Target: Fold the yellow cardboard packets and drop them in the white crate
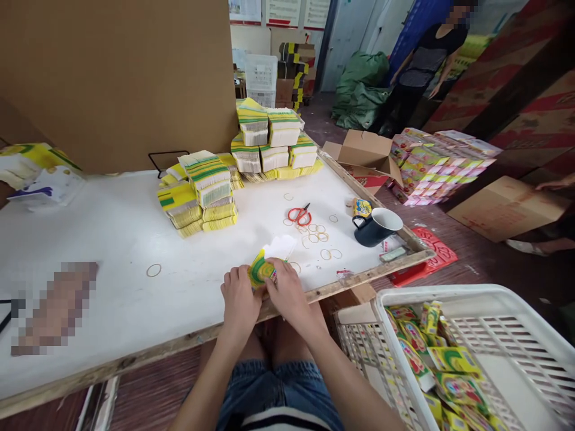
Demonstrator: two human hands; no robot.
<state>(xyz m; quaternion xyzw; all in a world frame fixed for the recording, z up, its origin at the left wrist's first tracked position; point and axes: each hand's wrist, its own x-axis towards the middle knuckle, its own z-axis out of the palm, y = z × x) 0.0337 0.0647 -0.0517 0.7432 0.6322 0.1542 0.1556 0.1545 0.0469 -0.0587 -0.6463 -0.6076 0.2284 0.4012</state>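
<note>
Between my two hands, over the front edge of the white table (117, 311), is a small yellow and green printed carton (260, 269) with a white flap standing out at its back. My left hand (240, 296) grips its left side with curled fingers. On the right side, my right hand (290, 287) presses fingers and thumb against it. Past the hands lie several loose rubber bands (318, 233) and red-handled scissors (300, 216). Farther back are bundled stacks of flat yellow and white cartons (209, 185), with more stacks (274, 140) behind.
A dark mug (372, 230) and a small yellow box (362, 208) stand near the table's right edge. At the lower right, a white plastic basket (480, 293) holds several formed cartons (458, 359). A brown cardboard panel (117, 84) rises behind. Another person (426, 60) stands at the back right.
</note>
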